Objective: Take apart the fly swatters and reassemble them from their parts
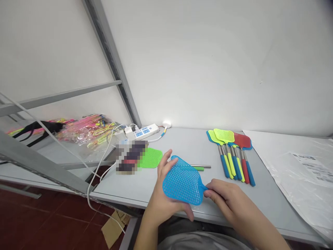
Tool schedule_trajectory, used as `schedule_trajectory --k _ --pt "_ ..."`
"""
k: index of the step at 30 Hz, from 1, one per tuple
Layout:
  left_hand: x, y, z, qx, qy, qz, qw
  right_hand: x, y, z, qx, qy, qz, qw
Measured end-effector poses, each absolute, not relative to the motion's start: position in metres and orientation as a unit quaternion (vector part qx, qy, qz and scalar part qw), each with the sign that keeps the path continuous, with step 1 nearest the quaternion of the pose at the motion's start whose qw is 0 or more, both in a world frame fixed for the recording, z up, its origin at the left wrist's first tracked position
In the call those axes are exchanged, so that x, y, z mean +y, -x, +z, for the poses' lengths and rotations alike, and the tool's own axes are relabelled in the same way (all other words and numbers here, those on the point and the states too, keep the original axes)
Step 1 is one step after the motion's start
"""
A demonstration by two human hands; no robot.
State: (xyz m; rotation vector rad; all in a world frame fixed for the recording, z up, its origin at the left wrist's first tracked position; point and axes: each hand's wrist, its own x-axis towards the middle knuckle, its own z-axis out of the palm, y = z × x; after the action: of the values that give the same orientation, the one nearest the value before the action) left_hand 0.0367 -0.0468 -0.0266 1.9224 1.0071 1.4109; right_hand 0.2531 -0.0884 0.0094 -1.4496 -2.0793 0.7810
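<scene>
A blue fly swatter head (183, 182) with a grid of small holes is held up over the front of the table. My right hand (226, 196) pinches its narrow neck between thumb and fingers. Behind the swatter head is my left hand (162, 194), its fingers spread and its thumb stretched out below; part of the palm is hidden. Beyond the swatter head lie a metal rod (205, 166) and a green handle (199, 169). A green swatter head (153, 158) lies to the left, partly covered by a pixelated patch.
Several fly swatters (235, 156) with coloured handles lie in a row at right. Beside them is white plastic sheeting (299, 166). A power strip (145, 132) with cables stands at the back left, near a metal frame (111, 52) and plastic-bagged colourful items (88, 130).
</scene>
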Motion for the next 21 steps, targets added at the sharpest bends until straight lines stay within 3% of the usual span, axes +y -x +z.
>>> schedule_trajectory --k 5,7,12,16,19,21 --pt "-0.044 -0.027 -0.019 0.385 -0.740 0.537 0.130 -0.084 -0.255 0.006 -0.797 0.512 0.221 0.232" --pt "-0.047 -0.027 -0.019 0.400 -0.740 0.526 0.125 -0.084 -0.253 0.004 -0.810 0.510 0.178 0.228" --pt "-0.052 -0.020 -0.016 0.487 -0.630 0.538 0.276 -0.081 -0.262 0.000 -0.833 0.490 0.031 0.256" --pt "-0.044 -0.004 -0.010 0.497 -0.370 0.685 0.383 -0.078 -0.294 0.004 -0.767 0.518 -0.125 0.356" --pt "-0.038 -0.003 -0.010 0.453 -0.298 0.707 0.454 -0.080 -0.302 0.014 -0.713 0.561 -0.159 0.388" --pt "-0.039 -0.010 -0.013 0.437 -0.303 0.667 0.521 -0.080 -0.290 0.023 -0.735 0.553 -0.145 0.364"
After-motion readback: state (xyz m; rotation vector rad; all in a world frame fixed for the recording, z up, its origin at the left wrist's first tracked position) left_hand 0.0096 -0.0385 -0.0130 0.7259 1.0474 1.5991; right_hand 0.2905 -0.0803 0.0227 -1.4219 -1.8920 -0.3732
